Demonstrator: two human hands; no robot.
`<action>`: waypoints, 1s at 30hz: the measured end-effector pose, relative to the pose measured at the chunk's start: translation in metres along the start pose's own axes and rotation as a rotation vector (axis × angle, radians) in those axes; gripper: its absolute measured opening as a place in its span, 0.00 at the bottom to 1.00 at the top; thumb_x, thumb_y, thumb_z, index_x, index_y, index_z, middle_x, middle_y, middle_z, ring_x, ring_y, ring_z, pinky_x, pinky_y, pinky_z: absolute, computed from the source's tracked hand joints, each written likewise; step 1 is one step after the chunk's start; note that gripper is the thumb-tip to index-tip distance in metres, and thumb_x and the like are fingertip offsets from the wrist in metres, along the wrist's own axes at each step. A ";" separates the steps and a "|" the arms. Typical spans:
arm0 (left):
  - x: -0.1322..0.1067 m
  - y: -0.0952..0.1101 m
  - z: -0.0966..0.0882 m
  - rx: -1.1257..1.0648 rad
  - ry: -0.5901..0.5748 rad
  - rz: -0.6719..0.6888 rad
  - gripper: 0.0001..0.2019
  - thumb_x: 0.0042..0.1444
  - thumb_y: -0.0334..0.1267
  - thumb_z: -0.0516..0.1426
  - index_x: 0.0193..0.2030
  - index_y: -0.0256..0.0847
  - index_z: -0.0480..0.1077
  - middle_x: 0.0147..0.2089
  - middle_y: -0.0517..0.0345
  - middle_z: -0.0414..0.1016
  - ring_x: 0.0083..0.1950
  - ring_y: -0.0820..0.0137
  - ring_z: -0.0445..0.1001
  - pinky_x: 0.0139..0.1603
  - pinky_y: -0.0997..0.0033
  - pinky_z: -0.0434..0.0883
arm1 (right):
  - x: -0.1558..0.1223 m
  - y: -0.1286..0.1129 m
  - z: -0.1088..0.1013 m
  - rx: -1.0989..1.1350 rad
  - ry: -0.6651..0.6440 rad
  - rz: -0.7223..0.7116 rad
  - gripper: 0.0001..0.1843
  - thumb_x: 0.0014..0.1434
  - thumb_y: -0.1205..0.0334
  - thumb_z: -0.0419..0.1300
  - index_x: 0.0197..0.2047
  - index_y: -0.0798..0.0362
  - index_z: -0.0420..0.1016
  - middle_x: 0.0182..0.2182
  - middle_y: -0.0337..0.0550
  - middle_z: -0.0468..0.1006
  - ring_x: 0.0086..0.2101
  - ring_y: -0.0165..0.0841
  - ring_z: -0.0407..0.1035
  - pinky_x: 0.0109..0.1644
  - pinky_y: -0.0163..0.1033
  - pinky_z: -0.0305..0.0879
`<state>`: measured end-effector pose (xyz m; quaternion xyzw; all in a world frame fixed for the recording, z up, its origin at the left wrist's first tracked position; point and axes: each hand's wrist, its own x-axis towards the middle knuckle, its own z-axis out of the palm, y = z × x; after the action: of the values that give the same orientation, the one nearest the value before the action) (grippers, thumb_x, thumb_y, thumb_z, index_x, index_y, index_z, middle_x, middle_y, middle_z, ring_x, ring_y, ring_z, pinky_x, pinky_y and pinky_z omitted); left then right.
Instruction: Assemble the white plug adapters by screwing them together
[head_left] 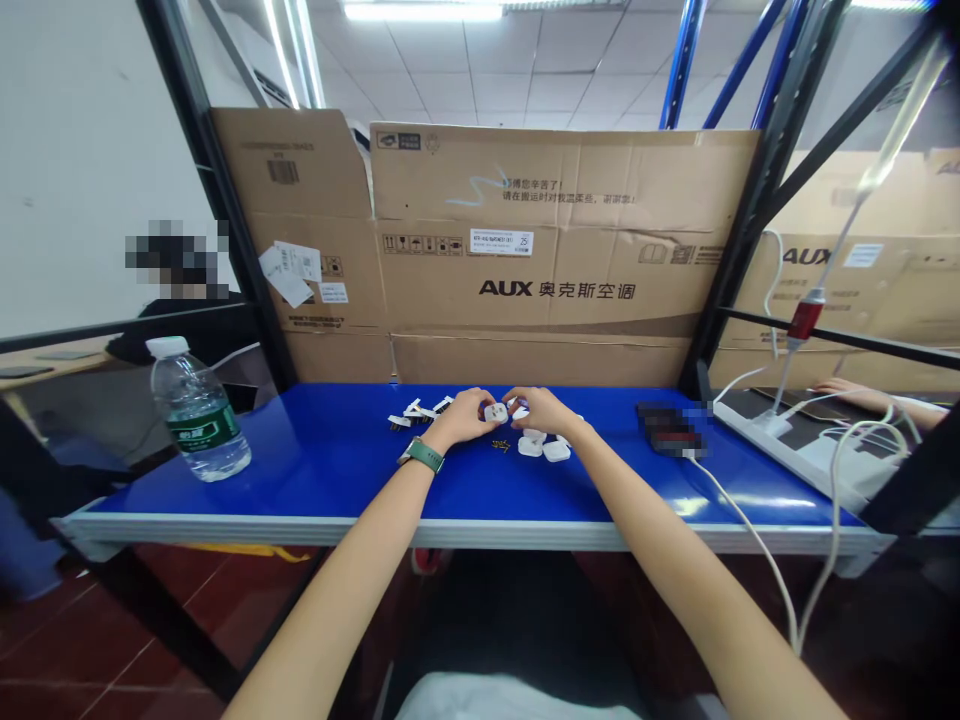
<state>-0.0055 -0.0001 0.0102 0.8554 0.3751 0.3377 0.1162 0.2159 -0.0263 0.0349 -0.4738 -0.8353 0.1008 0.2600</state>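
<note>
My left hand (466, 418), with a green band on its wrist, is closed on a small white square plastic case (495, 412). Right beside it, my right hand (546, 410) has its fingers curled in toward the case; whatever lies between those fingertips is too small to name. White square covers (556, 451) lie on the blue table under and before my right hand. Small brass-coloured pieces (500, 446) sit in a little heap between the hands. Several thin white and dark strips (420, 412) are scattered left of my left hand.
A water bottle (199, 410) stands at the table's left. At the right lies a dark blurred device (671, 430) with a white cable (750, 530). A cardboard panel (555, 290) closes off the back. Another person's hand (855, 393) shows at far right; a person (184, 280) sits at left.
</note>
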 end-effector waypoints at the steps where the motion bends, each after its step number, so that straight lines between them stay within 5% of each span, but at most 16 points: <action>1: 0.001 0.001 0.000 -0.042 0.059 -0.014 0.14 0.51 0.40 0.66 0.44 0.40 0.75 0.45 0.52 0.80 0.40 0.64 0.80 0.43 0.64 0.78 | 0.001 0.000 0.000 0.043 0.058 -0.014 0.29 0.50 0.71 0.73 0.56 0.51 0.78 0.44 0.42 0.86 0.46 0.37 0.79 0.52 0.36 0.68; 5: 0.005 0.004 0.001 -0.241 0.200 -0.042 0.17 0.51 0.40 0.67 0.45 0.40 0.69 0.48 0.52 0.79 0.42 0.65 0.82 0.44 0.65 0.79 | 0.003 -0.003 0.000 0.196 0.211 -0.090 0.26 0.51 0.67 0.73 0.54 0.53 0.78 0.46 0.45 0.86 0.48 0.36 0.78 0.55 0.37 0.68; 17: 0.005 -0.002 0.005 -0.434 0.079 0.028 0.25 0.49 0.42 0.71 0.49 0.42 0.66 0.50 0.49 0.81 0.50 0.60 0.83 0.54 0.58 0.78 | 0.005 0.003 0.007 0.203 0.191 -0.212 0.23 0.54 0.68 0.70 0.53 0.50 0.75 0.45 0.44 0.85 0.47 0.40 0.78 0.52 0.41 0.69; 22: 0.005 -0.001 0.007 -0.448 0.068 0.034 0.23 0.50 0.41 0.69 0.50 0.42 0.65 0.53 0.48 0.78 0.49 0.61 0.83 0.53 0.60 0.78 | 0.007 0.004 0.013 0.170 0.185 -0.181 0.23 0.54 0.69 0.69 0.53 0.49 0.72 0.46 0.44 0.84 0.47 0.40 0.77 0.52 0.41 0.68; 30: 0.004 -0.004 0.004 -0.230 0.102 -0.027 0.13 0.52 0.39 0.64 0.43 0.42 0.68 0.41 0.57 0.80 0.40 0.66 0.80 0.45 0.66 0.76 | 0.007 0.008 0.007 0.176 0.293 -0.158 0.22 0.54 0.73 0.64 0.52 0.49 0.72 0.47 0.44 0.81 0.49 0.37 0.75 0.54 0.41 0.67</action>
<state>-0.0028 0.0055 0.0071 0.8131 0.3507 0.4200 0.1989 0.2155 -0.0156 0.0277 -0.3920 -0.8111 0.0827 0.4262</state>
